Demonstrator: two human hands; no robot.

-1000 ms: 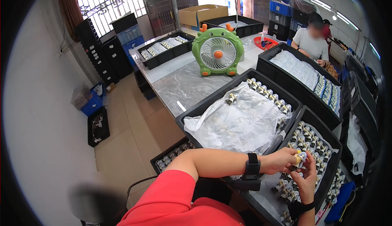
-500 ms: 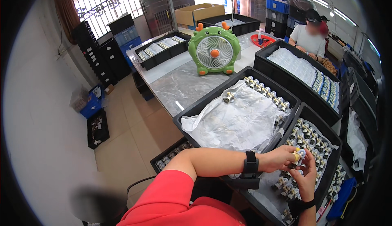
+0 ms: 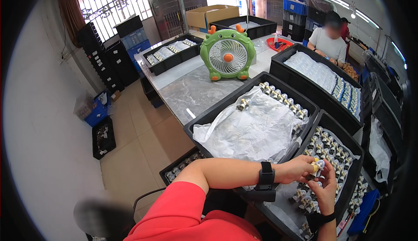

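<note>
Over the right-hand black tray (image 3: 361, 154), both my hands meet at one small figurine-like piece (image 3: 321, 164) with a pale, whitish top and some yellow. My left hand (image 3: 297, 169) pinches it from the left, the forearm reaching across from the lower middle. From below and the right, the fingers of my right hand (image 3: 325, 192) close around the same piece. Its lower part is hidden by my fingers. Rows of similar small pieces (image 3: 333, 147), with dark bases, stand in this tray, and others lie bunched beneath my hands.
To the left, a black tray (image 3: 204, 143) lined with white paper holds a row of pieces and one loose pair. A green fan (image 3: 228, 57) stands on the table. More trays (image 3: 278, 67) lie beyond, near a co-worker (image 3: 328, 40). A blue container (image 3: 365, 212) is at the lower right.
My hands stay almost in place, still on the same piece. Across the table, the co-worker's head and hands have shifted slightly.
</note>
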